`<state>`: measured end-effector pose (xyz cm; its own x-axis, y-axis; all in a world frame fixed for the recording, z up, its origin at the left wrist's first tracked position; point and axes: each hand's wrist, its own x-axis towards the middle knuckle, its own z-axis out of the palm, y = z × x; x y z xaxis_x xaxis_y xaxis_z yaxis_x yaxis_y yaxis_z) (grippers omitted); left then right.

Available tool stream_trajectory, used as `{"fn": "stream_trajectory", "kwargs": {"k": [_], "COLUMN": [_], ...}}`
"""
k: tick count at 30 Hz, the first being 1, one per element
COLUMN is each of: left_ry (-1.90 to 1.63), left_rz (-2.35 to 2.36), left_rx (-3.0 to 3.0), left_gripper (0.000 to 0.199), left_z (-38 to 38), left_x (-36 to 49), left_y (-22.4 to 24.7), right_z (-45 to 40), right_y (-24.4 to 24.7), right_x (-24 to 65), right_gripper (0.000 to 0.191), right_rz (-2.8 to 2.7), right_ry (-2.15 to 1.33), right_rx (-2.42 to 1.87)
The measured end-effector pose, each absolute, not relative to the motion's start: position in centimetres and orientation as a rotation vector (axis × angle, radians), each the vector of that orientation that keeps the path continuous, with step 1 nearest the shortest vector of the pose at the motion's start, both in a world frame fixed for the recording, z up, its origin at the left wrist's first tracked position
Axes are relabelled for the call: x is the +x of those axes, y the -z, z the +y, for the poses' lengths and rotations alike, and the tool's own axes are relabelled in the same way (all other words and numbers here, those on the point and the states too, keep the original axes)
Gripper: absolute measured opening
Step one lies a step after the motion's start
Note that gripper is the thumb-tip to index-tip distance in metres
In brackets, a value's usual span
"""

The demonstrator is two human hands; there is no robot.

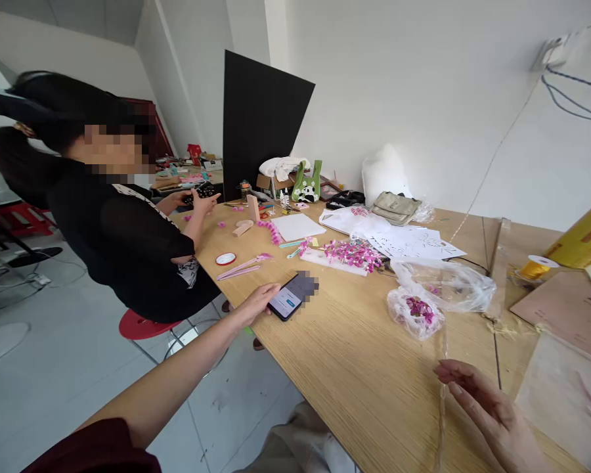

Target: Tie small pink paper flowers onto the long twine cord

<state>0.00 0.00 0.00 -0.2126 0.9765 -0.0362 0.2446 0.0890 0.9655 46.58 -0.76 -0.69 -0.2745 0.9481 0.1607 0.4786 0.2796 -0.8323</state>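
Observation:
My left hand (pixel 261 302) grips the near-left edge of a smartphone (pixel 286 302), which lies low over the table with its screen lit. A blurred patch covers the phone's far corner. My right hand (pixel 492 407) is at the lower right, fingers loosely curled and the thumb a little apart from them. Its fingertips are over a thin twisted cord (pixel 442 427) running along the tabletop; whether they touch it I cannot tell. Beyond that hand sits a clear plastic bag (pixel 398 312) with purple-pink petals (pixel 422 311) in it.
Purple-pink flower pieces (pixel 349 255) lie on a white strip, behind them papers (pixel 408 242). Left of these are a tape roll (pixel 225 259), pink strips (pixel 241 268) and a white pad (pixel 298 227). A co-worker (pixel 113 217) sits at the left, holding a dark object.

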Motion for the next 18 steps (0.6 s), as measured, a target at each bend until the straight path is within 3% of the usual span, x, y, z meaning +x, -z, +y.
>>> {"fn": "stream_trajectory", "kwargs": {"k": [10, 15, 18], "left_ry": [-1.093, -1.165, -0.403], "left_rz": [1.702, 1.758, 1.221], "left_rx": [1.545, 1.615, 1.631], "left_gripper": [0.057, 0.046, 0.035], "left_z": [-1.2, -4.2, -8.5], "left_x": [0.7, 1.5, 3.4], "left_y": [0.9, -2.2, -2.8], "right_z": [-0.9, -1.5, -1.7], "right_y": [0.5, -0.6, -1.3], "right_x": [46.3, 45.8, 45.7], "right_gripper": [0.038, 0.037, 0.036], "right_rz": [-1.875, -1.833, -1.819], "right_ry": [-0.898, -0.893, -0.849], "right_rx": [-1.280, -1.259, -1.260]}}
